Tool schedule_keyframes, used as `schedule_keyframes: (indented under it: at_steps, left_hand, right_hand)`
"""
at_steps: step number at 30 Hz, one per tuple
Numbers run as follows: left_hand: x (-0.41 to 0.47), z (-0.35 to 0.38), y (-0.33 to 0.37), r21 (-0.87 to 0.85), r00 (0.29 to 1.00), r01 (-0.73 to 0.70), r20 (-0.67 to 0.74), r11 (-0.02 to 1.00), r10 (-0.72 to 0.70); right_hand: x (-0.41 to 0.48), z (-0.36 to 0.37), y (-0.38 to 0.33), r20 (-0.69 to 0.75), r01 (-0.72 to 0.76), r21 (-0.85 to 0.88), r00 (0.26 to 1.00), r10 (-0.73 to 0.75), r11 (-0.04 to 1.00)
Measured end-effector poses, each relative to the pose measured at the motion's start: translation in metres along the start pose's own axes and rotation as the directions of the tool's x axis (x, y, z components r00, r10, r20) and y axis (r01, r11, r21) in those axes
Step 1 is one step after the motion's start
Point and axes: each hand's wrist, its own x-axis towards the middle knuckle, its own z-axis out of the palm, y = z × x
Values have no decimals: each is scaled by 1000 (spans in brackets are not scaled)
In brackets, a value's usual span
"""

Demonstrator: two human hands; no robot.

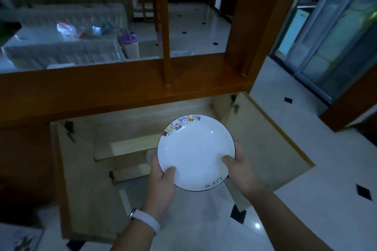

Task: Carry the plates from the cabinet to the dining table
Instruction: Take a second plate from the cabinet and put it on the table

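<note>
Plate (195, 155), white with a dark rim line and a band of small coloured figures along its far edge, was held face up in the air in front of the open cabinet (183, 108), above its two swung-out doors (85, 169) and resting on nothing. Biggest in view was the wooden partition (122, 87) over the cabinet, its posts running out of the top of the picture. Below and to the right lay the pale tiled floor (306, 199) with black diamond insets. Through the partition a cloth-covered table (61, 51) showed, blurred and cut off at the left, well apart from the plate. The things lying on it were too smeared to name. Inside the cabinet a light shelf (130, 145) was dim, and a pale rounded shape (150, 156) just behind the plate's left rim could not be made out. The left hand (163, 183) pinched the near-left rim, thumb on the upper face, fingers hidden beneath. The right hand (241, 171) gripped the near-right rim likewise, thumb on top, most fingers out of sight under it. A white wristband (146, 220) circled the left wrist, and a purple-lidded bottle (131, 46) stood beside the table's right end.
</note>
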Motion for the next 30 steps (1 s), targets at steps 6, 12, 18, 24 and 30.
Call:
schedule_keyframes:
  at_steps: [6,12,18,24,30]
  left_hand:
    - [-24,32,29,-7,991,-74,107,997,74]
    - [-64,82,45,-16,973,-105,207,994,106]
    - [-132,140,49,-68,923,-127,358,990,143]
    - [-222,200,41,-61,843,-128,519,990,141]
    - [-326,250,24,-56,733,-121,669,991,127]
  right_hand:
    - [-47,-43,-16,-104,46,50,994,-41,998]
    - [-107,-99,-18,-242,83,54,968,-68,995]
    - [-186,-160,-1,-382,109,66,921,-76,992]
    - [-293,-228,24,-543,88,70,839,-36,994]
    - [-417,-282,59,-698,85,66,716,-15,994]
